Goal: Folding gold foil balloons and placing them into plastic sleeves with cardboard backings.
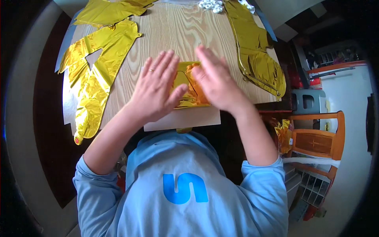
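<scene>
Two hands of mine, the left hand (156,89) and the right hand (217,83), hang over a folded gold foil piece (192,87) by the middle of the near edge of the worktop (177,31). It lies between them: to the right of my left palm, to the left of my right. Neither is clearly nearer; both thumbs point inward across it. Its long axis seems to run from the near edge toward the far one, though my hands hide parts of its sides. My fingers are straight, closed on nothing; whether either palm touches the foil I cannot tell. A white sheet (183,120) juts toward me just below the foil. Other gold foil shapes lie along the worktop's left edge (112,59) and right edge (252,47).
</scene>
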Available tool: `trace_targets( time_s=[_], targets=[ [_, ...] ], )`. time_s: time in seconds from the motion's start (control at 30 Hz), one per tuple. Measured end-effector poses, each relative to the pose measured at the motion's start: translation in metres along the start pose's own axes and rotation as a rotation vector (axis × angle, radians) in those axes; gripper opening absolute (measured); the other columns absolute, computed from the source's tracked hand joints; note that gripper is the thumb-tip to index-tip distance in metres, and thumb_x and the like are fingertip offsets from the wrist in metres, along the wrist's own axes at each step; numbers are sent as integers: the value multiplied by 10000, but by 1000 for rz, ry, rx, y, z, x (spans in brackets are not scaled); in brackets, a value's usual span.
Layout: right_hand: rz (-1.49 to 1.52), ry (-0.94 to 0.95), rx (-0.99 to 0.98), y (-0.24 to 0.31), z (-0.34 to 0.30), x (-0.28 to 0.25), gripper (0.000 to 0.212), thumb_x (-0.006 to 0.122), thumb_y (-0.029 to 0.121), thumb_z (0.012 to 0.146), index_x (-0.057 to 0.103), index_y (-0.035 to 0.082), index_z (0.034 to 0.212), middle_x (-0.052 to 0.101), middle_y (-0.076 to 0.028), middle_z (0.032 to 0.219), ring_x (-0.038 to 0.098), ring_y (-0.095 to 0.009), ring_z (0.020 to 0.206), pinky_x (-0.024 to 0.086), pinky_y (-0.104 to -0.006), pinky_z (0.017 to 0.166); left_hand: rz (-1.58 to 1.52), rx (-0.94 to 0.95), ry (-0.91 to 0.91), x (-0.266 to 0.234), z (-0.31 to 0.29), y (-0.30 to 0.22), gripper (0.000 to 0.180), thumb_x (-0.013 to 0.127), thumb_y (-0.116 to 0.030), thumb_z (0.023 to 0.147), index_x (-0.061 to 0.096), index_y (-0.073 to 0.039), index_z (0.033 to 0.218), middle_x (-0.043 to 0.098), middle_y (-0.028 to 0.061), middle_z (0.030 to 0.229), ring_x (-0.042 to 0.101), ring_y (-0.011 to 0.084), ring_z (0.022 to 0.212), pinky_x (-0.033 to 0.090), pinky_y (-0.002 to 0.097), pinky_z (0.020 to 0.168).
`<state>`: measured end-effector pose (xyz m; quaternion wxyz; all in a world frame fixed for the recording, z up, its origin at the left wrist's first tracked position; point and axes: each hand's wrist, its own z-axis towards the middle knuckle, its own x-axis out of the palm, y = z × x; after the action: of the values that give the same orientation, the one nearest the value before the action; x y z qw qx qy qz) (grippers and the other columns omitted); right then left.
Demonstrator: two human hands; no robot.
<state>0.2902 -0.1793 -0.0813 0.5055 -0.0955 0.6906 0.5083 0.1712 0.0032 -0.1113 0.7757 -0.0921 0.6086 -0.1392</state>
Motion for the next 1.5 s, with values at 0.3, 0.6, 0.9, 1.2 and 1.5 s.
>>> trace_targets(
  time_s=[0.3, 0.6, 0.9, 1.2, 1.5],
  targets=[
    [-466, -132, -48, -18, -17, 72, 730, 472, 443, 1016, 313, -17, 1560, 261, -234, 1637, 230, -376, 1526, 124, -623, 1218, 70, 126, -26, 30, -16, 25, 748, 519, -466, 1014, 338, 27, 1547, 326, 231, 1615, 270, 367, 1525, 163, 502, 1240],
    [-454, -140, -69, -17, -20, 67, 748, 499, 461, 1002, 324, -7, 1558, 279, -245, 1627, 252, -389, 1515, 135, -617, 1216, 89, 129, 2, 23, -13, 25, 811, 533, -538, 982, 373, 43, 1524, 362, 233, 1596, 312, 373, 1506, 202, 509, 1225],
    [48, -542, 170, -18, -103, 15, 204, 717, 119, 896, 605, 16, 760, 614, -104, 700, 604, -237, 590, 492, -333, 566, 63, -66, 205, -2, 5, 4, 787, 479, -570, 996, 356, -6, 1531, 357, 204, 1595, 310, 359, 1501, 164, 558, 1230],
    [1415, -64, 610, -24, -118, 66, 260, 626, 245, 999, 698, 6, 1073, 724, -68, 888, 689, -131, 687, 563, -260, 611, 141, -72, 27, 18, 5, -11, 778, 529, -585, 958, 456, 12, 1451, 461, 262, 1496, 400, 406, 1432, 198, 605, 1200],
    [978, 201, 590, -49, -168, -22, 223, 651, 156, 945, 691, -28, 1065, 720, -85, 865, 684, -144, 643, 583, -278, 546, 113, -73, 144, 11, 5, -8, 826, 500, -610, 968, 401, 11, 1504, 393, 270, 1549, 323, 408, 1483, 162, 599, 1217]
  ],
)
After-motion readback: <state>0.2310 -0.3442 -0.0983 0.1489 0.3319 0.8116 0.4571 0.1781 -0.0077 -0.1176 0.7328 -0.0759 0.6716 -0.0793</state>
